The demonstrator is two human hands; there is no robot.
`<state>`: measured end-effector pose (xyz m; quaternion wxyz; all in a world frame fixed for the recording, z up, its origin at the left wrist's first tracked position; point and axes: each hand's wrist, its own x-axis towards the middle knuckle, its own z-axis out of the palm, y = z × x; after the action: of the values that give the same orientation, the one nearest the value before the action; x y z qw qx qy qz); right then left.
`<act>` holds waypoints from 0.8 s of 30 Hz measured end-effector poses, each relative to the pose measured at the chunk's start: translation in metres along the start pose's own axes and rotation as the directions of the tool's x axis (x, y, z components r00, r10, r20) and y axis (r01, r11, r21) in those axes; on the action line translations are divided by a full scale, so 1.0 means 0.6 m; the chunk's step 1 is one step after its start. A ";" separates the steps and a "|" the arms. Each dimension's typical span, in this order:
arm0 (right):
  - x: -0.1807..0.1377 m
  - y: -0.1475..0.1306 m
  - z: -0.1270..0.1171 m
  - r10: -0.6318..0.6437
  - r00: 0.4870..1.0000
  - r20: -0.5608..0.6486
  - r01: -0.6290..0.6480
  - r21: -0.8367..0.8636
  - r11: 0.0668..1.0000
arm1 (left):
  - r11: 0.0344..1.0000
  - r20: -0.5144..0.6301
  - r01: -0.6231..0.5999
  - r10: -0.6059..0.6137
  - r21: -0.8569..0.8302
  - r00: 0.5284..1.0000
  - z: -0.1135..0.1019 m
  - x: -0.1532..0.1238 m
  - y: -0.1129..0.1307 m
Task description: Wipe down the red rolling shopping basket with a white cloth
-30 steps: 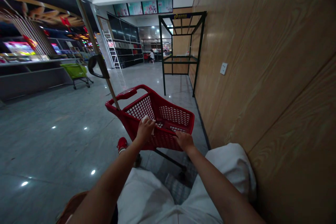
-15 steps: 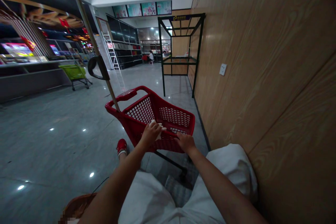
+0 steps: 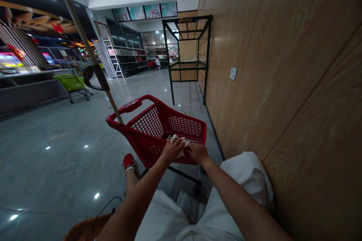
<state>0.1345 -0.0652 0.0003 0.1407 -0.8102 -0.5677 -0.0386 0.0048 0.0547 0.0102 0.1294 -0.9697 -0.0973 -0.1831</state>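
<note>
In front of me stands a red plastic shopping cart (image 3: 186, 115) with perforated basket walls. My left hand (image 3: 173, 150) is closed around a crumpled white cloth (image 3: 181, 141), pressed over the cart's near rim. Right beside it, my right hand (image 3: 197, 152) has its fingers curled over the same rim, close to the cloth's edge. Whether those fingers also pinch the cloth I cannot make out. A long pole (image 3: 85, 41) with a dark loop handle (image 3: 96, 77) rises from the cart's left end.
A wood-panelled wall (image 3: 254, 64) runs along my right. Ahead stands a dark metal frame rack (image 3: 188, 68). A green cart (image 3: 72, 83) is at the left. A red shoe (image 3: 128, 161) and a brown basket (image 3: 85, 229) lie low on my left. A person (image 3: 157, 63) crouches far back.
My left hand has slid right along the rim with the white cloth, up against my right hand. The view has shifted slightly, so the surroundings sit further left.
</note>
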 end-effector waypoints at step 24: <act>0.046 -0.019 0.014 -0.117 0.990 -0.079 0.114 -0.051 0.992 | 0.989 -0.016 0.069 -0.068 0.132 0.998 -0.063 -0.014 -0.065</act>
<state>0.1330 -0.0343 0.0003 0.1426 -0.7767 -0.6065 -0.0927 -0.0243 0.0794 0.0495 0.1879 -0.9540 -0.1417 -0.1860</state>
